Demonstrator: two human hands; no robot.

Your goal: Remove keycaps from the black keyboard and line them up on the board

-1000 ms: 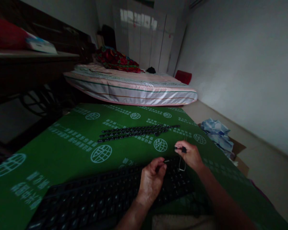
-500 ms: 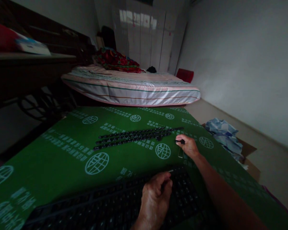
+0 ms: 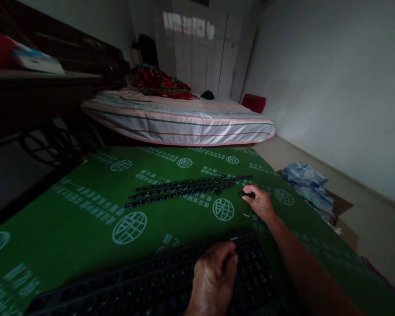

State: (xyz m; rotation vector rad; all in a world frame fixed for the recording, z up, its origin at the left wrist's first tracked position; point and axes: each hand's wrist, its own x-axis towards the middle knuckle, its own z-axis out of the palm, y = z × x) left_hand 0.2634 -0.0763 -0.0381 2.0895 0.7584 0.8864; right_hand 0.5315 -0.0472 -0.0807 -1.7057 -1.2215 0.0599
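A black keyboard point(image 3: 145, 281) lies along the near edge of a green printed cloth point(image 3: 85, 219). My left hand point(image 3: 215, 276) rests curled on the keyboard's right part, fingers closed on something I cannot make out. My right hand point(image 3: 259, 202) reaches out over the cloth and pinches a small black keycap point(image 3: 246, 193) together with a thin wire puller that hangs under the fingers. Just left of it lie three rows of black keycaps point(image 3: 184, 188) laid out in lines on the cloth.
A bed point(image 3: 181, 120) with a striped cover and a red bundle stands beyond the table. A dark desk point(image 3: 36, 92) is at the left. A cardboard box with blue-white cloth point(image 3: 307, 184) sits on the floor at the right, near a pale wall.
My right hand has moved away from the keyboard, forward to the right end of the keycap rows, carrying the keycap. My left hand stayed on the keyboard.
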